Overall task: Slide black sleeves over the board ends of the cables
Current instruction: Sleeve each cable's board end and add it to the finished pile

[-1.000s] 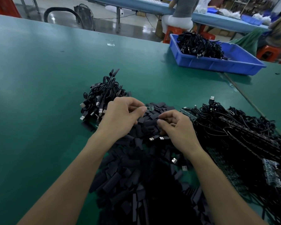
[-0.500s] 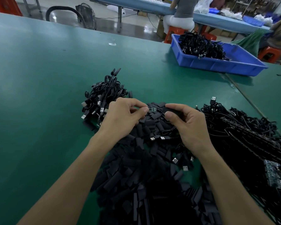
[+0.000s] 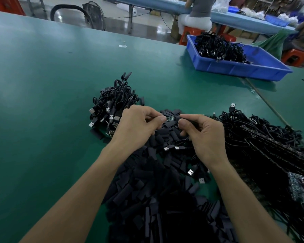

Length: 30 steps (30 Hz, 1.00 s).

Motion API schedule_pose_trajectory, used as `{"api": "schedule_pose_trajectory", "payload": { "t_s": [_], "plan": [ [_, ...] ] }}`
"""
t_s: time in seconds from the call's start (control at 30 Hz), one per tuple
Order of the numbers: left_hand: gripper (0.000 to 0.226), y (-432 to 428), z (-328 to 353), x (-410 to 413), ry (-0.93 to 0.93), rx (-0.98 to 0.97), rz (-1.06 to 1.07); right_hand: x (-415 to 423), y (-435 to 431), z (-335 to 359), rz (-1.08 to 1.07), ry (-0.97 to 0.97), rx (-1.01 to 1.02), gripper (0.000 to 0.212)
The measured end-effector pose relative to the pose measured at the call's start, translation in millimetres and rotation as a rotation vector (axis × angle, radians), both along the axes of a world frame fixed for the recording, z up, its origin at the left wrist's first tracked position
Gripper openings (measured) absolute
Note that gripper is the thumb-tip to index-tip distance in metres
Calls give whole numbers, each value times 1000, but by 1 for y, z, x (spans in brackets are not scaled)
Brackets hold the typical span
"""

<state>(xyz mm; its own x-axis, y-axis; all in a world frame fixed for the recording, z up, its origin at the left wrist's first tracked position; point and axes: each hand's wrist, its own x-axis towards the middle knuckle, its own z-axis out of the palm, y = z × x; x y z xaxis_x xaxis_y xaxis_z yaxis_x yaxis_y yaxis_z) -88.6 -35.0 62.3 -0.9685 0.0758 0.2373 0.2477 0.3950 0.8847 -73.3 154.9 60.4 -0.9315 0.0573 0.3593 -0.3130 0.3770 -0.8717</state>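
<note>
Left hand [image 3: 137, 126]: thumb and forefinger tips pinch cable's small green board end [image 3: 170, 118], other fingers curled. Right hand [image 3: 206, 137]: thumb and forefinger pinch black sleeve [image 3: 191, 121], mostly hidden, just beside board end; cannot tell if touching. Both hands over loose sleeve pile [image 3: 156, 199] on green table [image 3: 42, 102]. Coiled cable bundle [image 3: 116, 100] behind left hand. Tangled cables [image 3: 261, 137] right of right hand. Blue bin [image 3: 235, 69] with cables, well apart, far right.

Green table [image 3: 42, 102]: sleeves [image 3: 147, 199], cables [image 3: 261, 141], blue bin [image 3: 235, 69].
</note>
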Motion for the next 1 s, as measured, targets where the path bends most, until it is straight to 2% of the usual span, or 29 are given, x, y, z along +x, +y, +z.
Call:
{"api": "schedule_pose_trajectory", "payload": {
  "t_s": [0.33, 0.5, 0.77, 0.87, 1.0],
  "plan": [
    [12, 4, -2, 0, -15, 6, -25, 3, -4, -5, -78, 74, 65, 14],
    [13, 2, -2, -1, -21, 22, -40, 3, -4, -4, -68, 27, 69, 16],
    [8, -2, 0, -3, -41, 72, -117, -2, 7, 5, 120, -95, 59, 18],
    [9, -5, -1, -5, -47, 85, -137, -3, 10, 8, 225, -135, 22, 20],
    [10, -5, -2, -5, -62, 56, -156, -6, 12, 8, 263, -158, -46, 20]
  ]
}}
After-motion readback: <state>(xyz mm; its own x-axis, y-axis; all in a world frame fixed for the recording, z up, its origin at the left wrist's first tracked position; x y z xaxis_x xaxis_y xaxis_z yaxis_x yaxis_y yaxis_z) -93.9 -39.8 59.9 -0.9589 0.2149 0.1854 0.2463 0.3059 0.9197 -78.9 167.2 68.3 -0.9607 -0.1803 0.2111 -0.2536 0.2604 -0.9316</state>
